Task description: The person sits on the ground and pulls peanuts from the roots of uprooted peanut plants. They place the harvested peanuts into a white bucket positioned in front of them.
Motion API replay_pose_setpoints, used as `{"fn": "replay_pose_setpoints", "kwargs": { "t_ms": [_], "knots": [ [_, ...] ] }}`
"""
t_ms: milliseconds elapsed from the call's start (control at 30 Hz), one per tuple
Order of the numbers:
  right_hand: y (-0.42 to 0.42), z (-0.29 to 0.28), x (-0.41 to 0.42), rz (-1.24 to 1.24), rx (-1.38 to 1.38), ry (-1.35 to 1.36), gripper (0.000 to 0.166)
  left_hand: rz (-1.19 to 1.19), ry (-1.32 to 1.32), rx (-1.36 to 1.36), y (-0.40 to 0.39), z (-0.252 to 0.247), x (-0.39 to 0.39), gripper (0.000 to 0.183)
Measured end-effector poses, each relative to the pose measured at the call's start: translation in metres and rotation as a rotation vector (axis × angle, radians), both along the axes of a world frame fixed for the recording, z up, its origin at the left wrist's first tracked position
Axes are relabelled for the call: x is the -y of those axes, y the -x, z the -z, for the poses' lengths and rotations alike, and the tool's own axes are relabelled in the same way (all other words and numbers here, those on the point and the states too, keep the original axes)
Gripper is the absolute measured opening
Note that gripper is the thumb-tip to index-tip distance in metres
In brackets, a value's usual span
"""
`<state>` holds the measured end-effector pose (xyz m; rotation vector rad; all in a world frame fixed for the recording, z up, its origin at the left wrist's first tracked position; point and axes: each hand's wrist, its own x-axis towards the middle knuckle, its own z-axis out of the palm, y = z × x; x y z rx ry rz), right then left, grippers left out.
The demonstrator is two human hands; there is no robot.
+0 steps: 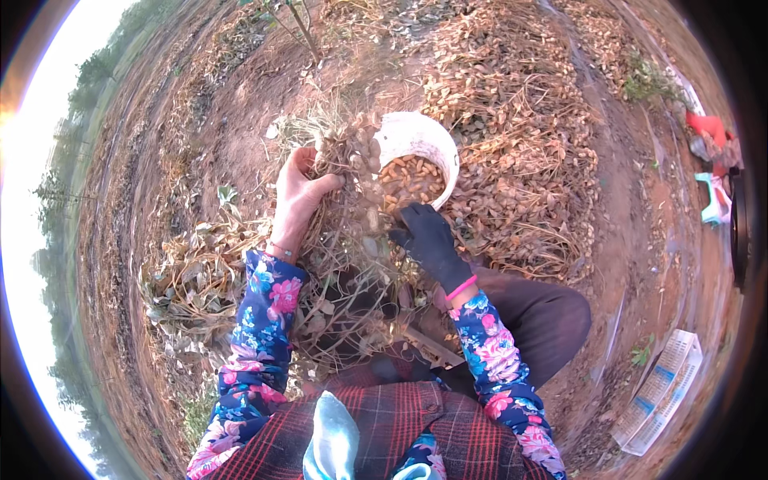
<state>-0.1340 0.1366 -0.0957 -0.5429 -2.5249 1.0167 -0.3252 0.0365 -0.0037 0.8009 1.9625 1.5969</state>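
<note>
My bare left hand (300,195) is closed on the upper part of a bundle of dried peanut plants (342,258), whose stems hang down over my lap. Pods cling to the bundle near its top. Close to the bundle's right side is my right hand (427,240) in a dark glove, at the near rim of a white plastic bucket (420,135). Its fingertips are partly hidden, so what they hold is unclear. Loose peanuts (411,177) lie inside the bucket, which has a chipped, dirty rim.
Dried peanut plants (516,162) lie thickly right of the bucket, with another heap (198,276) at the left. A thin sapling (306,33) stands ahead. A white plastic crate (660,393) rests at lower right. At the far right edge are a person's red garment (708,129) and a small plastic stool (714,201).
</note>
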Motion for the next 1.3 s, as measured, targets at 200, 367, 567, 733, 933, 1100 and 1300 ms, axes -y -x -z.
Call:
{"fn": "replay_pose_setpoints", "kwargs": {
  "t_ms": [200,367,567,733,933,1100,1300],
  "knots": [
    [-0.005,-0.015,-0.018,-0.015,-0.027,0.119,0.034,-0.029,0.052,-0.009,-0.006,-0.009,-0.002,0.042],
    [0.015,-0.051,-0.03,0.178,-0.524,0.617,0.024,-0.079,0.115,-0.203,-0.008,-0.008,-0.002,0.047],
    [0.065,-0.072,-0.018,0.29,-0.876,1.055,0.026,-0.065,0.227,-0.423,-0.011,-0.008,-0.005,0.05],
    [0.089,-0.03,-0.021,0.03,-0.747,1.599,0.038,-0.019,0.265,-0.534,-0.016,-0.001,-0.011,0.05],
    [0.09,-0.008,-0.024,-0.216,-0.812,1.944,0.035,-0.006,0.221,-0.386,-0.015,0.004,-0.011,0.049],
    [0.097,0.006,-0.026,-0.473,-0.961,2.021,0.037,0.033,0.126,-0.143,-0.007,0.006,-0.01,0.055],
    [0.092,-0.001,-0.03,-0.419,-0.931,1.983,0.034,0.022,0.151,-0.14,-0.01,0.008,-0.013,0.059]
  ]
}}
